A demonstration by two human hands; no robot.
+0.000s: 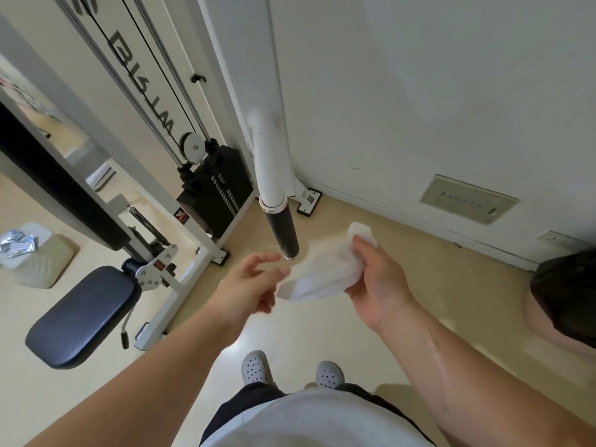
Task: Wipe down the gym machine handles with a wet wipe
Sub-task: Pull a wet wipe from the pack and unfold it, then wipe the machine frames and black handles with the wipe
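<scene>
A white machine arm [267, 156] comes down toward me and ends in a black handle grip [283, 230] with a metal end cap. My right hand [374, 282] holds a crumpled white wet wipe [322, 275] just right of and below the grip's tip. My left hand [248, 285] hovers left of the wipe with fingers loosely spread, its fingertips close to the wipe's left edge and just under the grip's end. Neither hand touches the grip.
The white machine frame with a black weight stack [216, 191], cables and a pulley stands at the left. A black padded seat [84, 314] sits lower left. A white bin [35, 256] holds a foil packet. A black-lined bin [567, 298] is at the right by the wall.
</scene>
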